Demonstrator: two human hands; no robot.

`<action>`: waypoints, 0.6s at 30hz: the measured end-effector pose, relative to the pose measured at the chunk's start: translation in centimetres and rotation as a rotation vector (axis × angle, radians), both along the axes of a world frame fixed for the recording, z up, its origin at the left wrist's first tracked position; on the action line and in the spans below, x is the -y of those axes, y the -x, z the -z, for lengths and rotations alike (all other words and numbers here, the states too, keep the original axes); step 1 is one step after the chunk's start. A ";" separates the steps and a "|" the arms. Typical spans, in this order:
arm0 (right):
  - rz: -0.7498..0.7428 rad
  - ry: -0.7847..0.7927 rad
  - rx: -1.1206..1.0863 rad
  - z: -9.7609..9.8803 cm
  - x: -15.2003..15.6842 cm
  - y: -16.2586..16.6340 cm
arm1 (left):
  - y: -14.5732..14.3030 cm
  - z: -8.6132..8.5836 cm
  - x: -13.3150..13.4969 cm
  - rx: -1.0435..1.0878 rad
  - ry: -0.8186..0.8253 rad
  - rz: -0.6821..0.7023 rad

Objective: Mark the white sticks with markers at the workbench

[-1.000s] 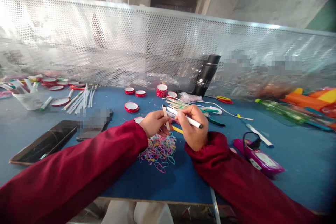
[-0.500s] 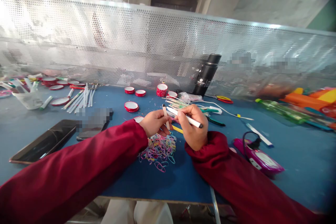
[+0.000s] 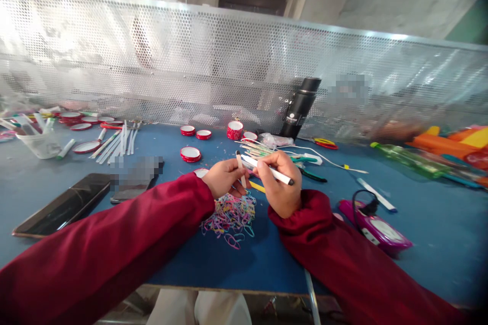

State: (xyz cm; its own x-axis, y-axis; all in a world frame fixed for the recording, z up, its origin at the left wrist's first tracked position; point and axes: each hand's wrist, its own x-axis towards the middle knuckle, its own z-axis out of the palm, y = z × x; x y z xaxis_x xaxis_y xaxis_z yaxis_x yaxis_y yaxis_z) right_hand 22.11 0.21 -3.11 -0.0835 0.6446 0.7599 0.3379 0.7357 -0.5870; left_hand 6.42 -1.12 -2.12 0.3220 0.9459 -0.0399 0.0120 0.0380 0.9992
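Note:
My left hand [image 3: 224,176] is closed around a thin white stick [image 3: 240,166] that stands nearly upright between its fingers. My right hand [image 3: 279,182] grips a white pen with a dark tip [image 3: 271,172], lying slanted across the fingers and pointing right. Both hands hover close together above a heap of small coloured rubber bands [image 3: 231,216] on the blue table [image 3: 213,264]. Just behind the hands lies a loose bunch of more white pens [image 3: 257,149]. Red sleeves cover both arms.
Red-rimmed lids [image 3: 190,154] and a small red cup [image 3: 235,130] lie behind the hands; a black flask [image 3: 299,108] stands by the perforated metal screen [image 3: 160,61]. Two phones [image 3: 66,204] lie left, a purple device with cable [image 3: 375,228] right, more pens and lids [image 3: 110,144] far left.

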 end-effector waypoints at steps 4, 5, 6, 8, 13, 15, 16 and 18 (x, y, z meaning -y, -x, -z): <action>0.006 -0.018 -0.001 -0.1 0.1 0.0 | 0.1 0.0 0.1 0.002 0.000 -0.001; 0.008 -0.022 -0.003 -0.1 0.1 0.0 | 0.1 0.0 0.1 0.003 -0.002 -0.001; 0.009 -0.025 -0.005 -0.1 0.1 0.0 | 0.1 0.0 0.1 0.005 -0.004 0.000; 0.009 -0.027 -0.008 -0.2 0.1 0.1 | 0.1 0.0 0.0 0.007 -0.008 0.002; 0.011 -0.027 -0.002 -0.2 0.1 0.1 | 0.1 0.0 0.0 -0.007 -0.009 0.010; 0.011 -0.025 0.005 -0.2 0.1 0.1 | 0.1 0.0 0.0 -0.011 -0.010 0.011; 0.010 -0.021 0.008 -0.1 0.1 0.1 | 0.1 0.0 0.1 -0.012 -0.011 0.011; 0.004 -0.013 0.011 -0.1 0.2 0.1 | 0.0 0.0 0.1 -0.013 -0.012 0.013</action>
State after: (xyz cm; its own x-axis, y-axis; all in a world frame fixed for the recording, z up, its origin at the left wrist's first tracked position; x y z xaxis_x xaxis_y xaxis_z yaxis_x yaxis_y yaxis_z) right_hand 22.04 0.02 -2.97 -0.0894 0.6350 0.7673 0.3476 0.7419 -0.5734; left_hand 6.37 -1.22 -2.07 0.3339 0.9420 -0.0329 0.0252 0.0260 0.9993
